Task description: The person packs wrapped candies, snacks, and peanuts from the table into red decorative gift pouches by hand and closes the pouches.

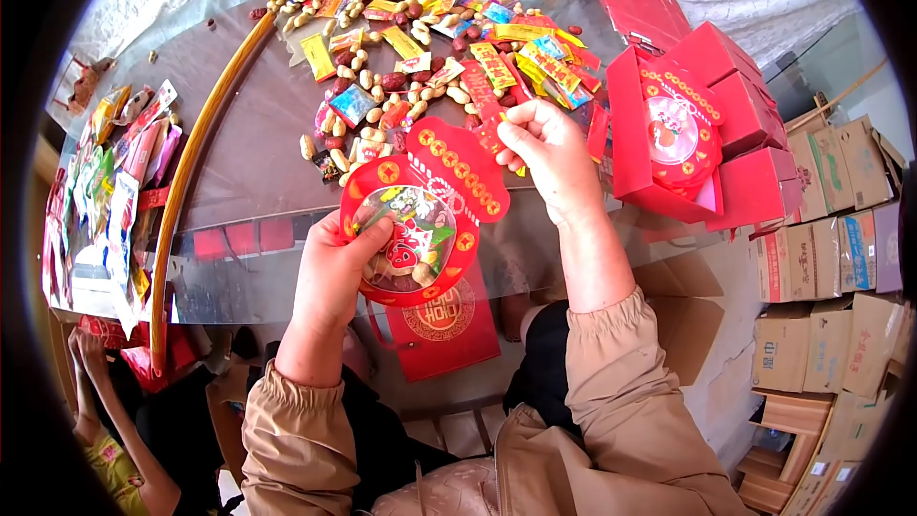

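L hand (334, 263) grips red pouch (465, 241), thumb over clear window; R hand (549, 148) pinches small red pkt (489, 137) by pouch flap. Any shift prob. needs L steady, R clear of sweets/nuts heap (394, 81) beyond. Red boxes (628, 124) limit R side; open bench (244, 167) left of L.

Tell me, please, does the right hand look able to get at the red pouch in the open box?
Probably yes: the open box stands close beside the right hand and nothing seems to block the red pouch. But the fingers pinch a small red item.
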The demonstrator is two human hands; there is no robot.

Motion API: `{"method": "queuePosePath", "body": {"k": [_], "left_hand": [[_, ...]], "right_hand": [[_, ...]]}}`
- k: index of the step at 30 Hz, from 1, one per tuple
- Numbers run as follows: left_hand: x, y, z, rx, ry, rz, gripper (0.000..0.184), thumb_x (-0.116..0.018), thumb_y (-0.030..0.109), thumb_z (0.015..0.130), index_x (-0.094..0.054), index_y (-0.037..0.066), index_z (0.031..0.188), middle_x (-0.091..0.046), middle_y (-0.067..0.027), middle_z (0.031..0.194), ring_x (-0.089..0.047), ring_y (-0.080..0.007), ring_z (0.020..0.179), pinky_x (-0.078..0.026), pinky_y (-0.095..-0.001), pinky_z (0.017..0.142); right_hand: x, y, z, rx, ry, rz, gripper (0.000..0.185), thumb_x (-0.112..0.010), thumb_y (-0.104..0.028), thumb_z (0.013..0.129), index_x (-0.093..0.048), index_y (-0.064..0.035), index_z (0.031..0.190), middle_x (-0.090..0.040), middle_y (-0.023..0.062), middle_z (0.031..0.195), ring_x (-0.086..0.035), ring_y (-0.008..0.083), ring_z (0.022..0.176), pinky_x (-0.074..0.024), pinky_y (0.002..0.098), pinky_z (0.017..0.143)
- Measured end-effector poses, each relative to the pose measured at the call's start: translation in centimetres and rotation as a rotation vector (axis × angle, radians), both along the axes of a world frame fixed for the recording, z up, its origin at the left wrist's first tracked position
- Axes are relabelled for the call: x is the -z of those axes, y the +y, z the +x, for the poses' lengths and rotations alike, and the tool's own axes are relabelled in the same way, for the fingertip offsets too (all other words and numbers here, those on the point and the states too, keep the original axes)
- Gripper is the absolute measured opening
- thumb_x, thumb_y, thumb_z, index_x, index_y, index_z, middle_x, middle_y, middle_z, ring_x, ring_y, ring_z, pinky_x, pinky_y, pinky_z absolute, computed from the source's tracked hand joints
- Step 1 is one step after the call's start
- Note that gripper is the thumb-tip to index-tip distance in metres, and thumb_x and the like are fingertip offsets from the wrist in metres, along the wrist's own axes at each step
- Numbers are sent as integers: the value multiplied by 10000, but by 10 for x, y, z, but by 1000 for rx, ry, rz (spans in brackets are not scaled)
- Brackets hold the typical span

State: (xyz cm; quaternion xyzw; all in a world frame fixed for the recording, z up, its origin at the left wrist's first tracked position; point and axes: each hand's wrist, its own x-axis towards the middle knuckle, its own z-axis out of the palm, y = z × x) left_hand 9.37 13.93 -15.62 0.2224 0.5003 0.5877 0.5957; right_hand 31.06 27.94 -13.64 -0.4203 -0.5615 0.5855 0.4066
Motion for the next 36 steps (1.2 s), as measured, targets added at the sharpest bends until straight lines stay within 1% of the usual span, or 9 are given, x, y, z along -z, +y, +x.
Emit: {"method": "queuePosePath", "body": {"k": [8, 13, 16, 20, 23, 26, 29, 32, 36], "left_hand": [[5, 1, -4, 18, 52, -2, 146, -680, 47, 937, -693, -12, 1070, -731, -56, 943, -682, -89, 756, -556, -231, 605], [4, 0, 2, 45, 19, 9, 146, -682, 45, 937, -696, -14, 1070, -736, -59, 948, -684, -96, 784, -565, -248, 670], [5, 1, 3, 44, 20, 14, 150, -680, 49, 941, -695, -17, 1075, -738, -59, 960, -684, -102, 801, -567, -262, 714], [6, 2, 2, 50, 27, 12, 146, -671, 66, 954, -694, -18, 1070, -737, -55, 969, -682, -107, 807, -565, -271, 734], [14, 1, -2, 58, 39, 25, 178, -653, 81, 964, -678, -15, 1112, -739, -73, 1003, -706, -135, 854, -568, -289, 785], [15, 1, -2, 48, 15, 40, 175, -647, 95, 973, -676, -12, 1109, -739, -73, 1003, -706, -135, 853, -571, -295, 786], [10, 1, 1, 23, -7, 43, 151, -653, 117, 983, -689, -9, 1057, -732, -51, 947, -677, -106, 820, -558, -271, 745], [9, 2, 2, -4, -24, 26, 174, -647, 157, 994, -681, -5, 1045, -733, -58, 928, -684, -107, 739, -552, -248, 652], [11, 2, -2, 17, 10, 10, 202, -648, 205, 997, -673, 6, 1028, -732, -62, 892, -676, -112, 614, -510, -221, 510]], "right_hand": [[5, 12, 18, -62, 60, -97, 75, -670, -122, 963, -613, -91, 1000, -641, -12, 858, -635, 82, 725, -495, 215, 638], [18, 14, 15, -118, 188, -216, 73, -679, -136, 958, -618, -107, 986, -642, -17, 862, -641, 82, 734, -510, 215, 635], [18, 12, 10, -149, 108, -229, 71, -672, -126, 962, -621, -121, 1011, -642, -28, 883, -631, 77, 746, -500, 213, 656], [6, 7, 4, -122, -32, -176, 65, -676, -99, 954, -643, -101, 1010, -653, -36, 902, -625, 52, 790, -498, 205, 693], [5, 2, -1, -114, -43, 16, 68, -666, -69, 956, -653, -78, 1022, -645, -43, 915, -597, 28, 831, -481, 191, 738], [6, -1, -3, -143, -66, 117, 77, -644, -44, 966, -649, -50, 1042, -631, -49, 924, -571, 18, 861, -462, 185, 775], [4, -2, -4, -153, -174, 216, 73, -634, -68, 981, -638, -37, 1047, -624, -49, 936, -565, 21, 873, -453, 187, 790], [2, -1, -3, -179, -204, 252, 78, -631, -90, 989, -629, -38, 1048, -617, -49, 935, -557, 21, 875, -444, 190, 799], [0, -4, -5, -142, -46, 60, 157, -700, -128, 947, -627, -18, 1032, -630, -26, 940, -594, 55, 876, -490, 230, 796]]}}
